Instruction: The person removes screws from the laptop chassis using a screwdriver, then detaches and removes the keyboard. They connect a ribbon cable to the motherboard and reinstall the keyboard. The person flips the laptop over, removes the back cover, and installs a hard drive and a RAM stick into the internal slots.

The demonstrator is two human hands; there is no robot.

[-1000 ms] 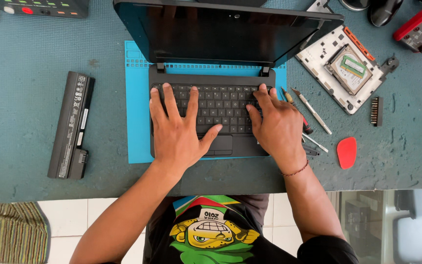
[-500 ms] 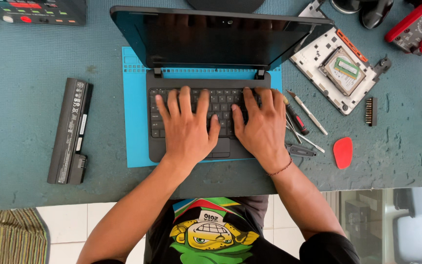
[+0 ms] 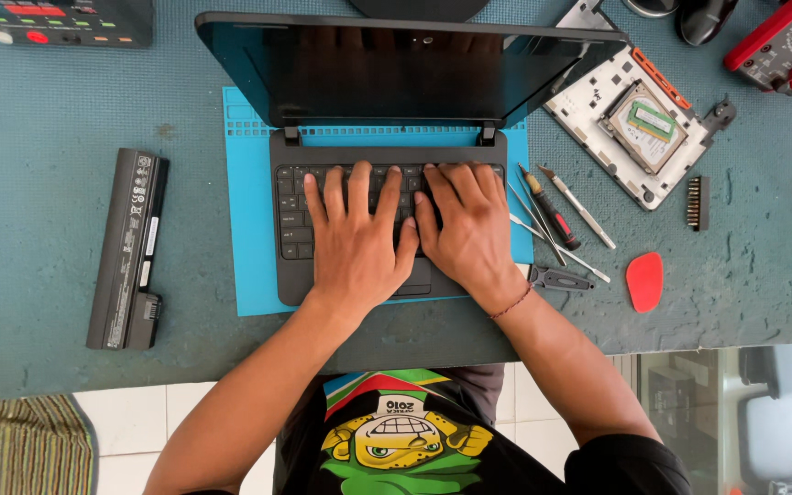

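While both hands have drawn together since a second ago, the left hand (image 3: 357,240) and right hand (image 3: 469,229) lie flat, fingers spread and gripping nothing, on the black open laptop's keyboard (image 3: 297,197) at the surface's near edge.

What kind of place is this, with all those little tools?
Probably a computer repair bench. An open laptop sits on a blue work mat, with its removed battery, small screwdrivers and a taken-off cover panel lying around.

Black T-shirt (image 3: 451,440) with cartoon print; red string bracelet (image 3: 511,302) on right wrist.
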